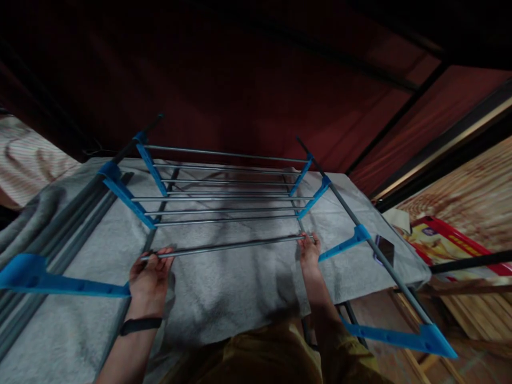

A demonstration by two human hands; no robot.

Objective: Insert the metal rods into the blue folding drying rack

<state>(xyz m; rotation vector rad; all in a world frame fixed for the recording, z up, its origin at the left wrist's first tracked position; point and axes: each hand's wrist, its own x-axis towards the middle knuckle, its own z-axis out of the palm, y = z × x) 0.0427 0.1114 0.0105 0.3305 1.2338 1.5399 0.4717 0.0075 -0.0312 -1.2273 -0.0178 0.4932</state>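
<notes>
A thin grey metal rod (236,246) spans the space between my two hands. Near its left end, my left hand (150,274), with a dark band on the wrist, has its fingers closed around it. The fingers of my right hand (309,248) pinch the other end, close to a blue plastic bracket (340,249). Before me stands a rack frame with grey side poles (348,208) and blue brackets. Several crossbars (224,199) join the farther brackets. Beside my left hand is another blue bracket (80,282), with no crossbar on it.
A grey cloth (240,288) covers the surface under the rack. Several loose grey poles (68,234) lie at the left. A phone (384,252) rests near the right edge. Beyond it are a red and yellow box (448,242) and wooden slats (480,317). Dark red fabric (224,80) hangs behind.
</notes>
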